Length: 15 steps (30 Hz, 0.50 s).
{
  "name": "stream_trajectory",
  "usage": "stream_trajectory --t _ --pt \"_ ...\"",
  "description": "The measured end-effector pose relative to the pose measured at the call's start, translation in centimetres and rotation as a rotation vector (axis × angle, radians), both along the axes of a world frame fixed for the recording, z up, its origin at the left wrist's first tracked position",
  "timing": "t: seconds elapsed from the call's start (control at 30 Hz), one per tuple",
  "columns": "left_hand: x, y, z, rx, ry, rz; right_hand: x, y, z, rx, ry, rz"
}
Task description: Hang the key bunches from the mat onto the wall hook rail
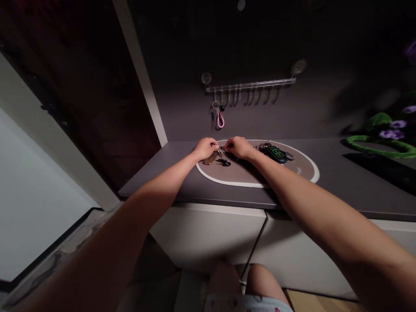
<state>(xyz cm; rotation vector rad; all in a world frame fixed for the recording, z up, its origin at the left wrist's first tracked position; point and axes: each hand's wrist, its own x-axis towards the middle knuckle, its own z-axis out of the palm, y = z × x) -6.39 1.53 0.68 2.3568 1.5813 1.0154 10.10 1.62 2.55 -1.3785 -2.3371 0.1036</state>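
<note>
Key bunch (pixel 221 151): on the desk (pixel 338 186), toward the left end of an oval mat, between the two hands. Shiny metal ring and small keys (too fine to count). One brown fob (pixel 210 158), long and flat, smooth-looking; long axis slants from the ring toward the person and left. One black key (pixel 225 163) just beside it, lying nearly crosswise, its dark rounded head to the right.

Left hand (pixel 206 148): thumb and fingers drawn together, pinching the bunch's left side. Right hand (pixel 238 147): fingers curled, pinching it from the right (exact contact too small to make out).

Mat (pixel 316 174): one, brownish, pale rim, rounded ends. On its right half, one dark case (pixel 276 152) with green markings, metal pieces beside it.

Wall behind: one clear rail (pixel 250 85) with a row of hooks, two round suction cups (pixel 206 78). From its left end hang two rings (pixel 216 104) and one pink loop (pixel 220 120).

Far right: fuzzy green hoop (pixel 390 149), purple flowers (pixel 392 133). Below the desk, pale smooth cabinet fronts (pixel 211 234).
</note>
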Motion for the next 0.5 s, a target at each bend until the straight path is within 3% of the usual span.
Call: stream_trajectory --t 0.27,0.5 --pt "0.12 -0.4 0.54 -0.015 -0.156 -0.019 -0.11 -0.28 0.16 0.007 -0.032 0.002" --pt "0.31 -0.69 0.81 -0.125 -0.465 -0.065 -0.13 -0.33 0.18 0.017 -0.047 -0.002"
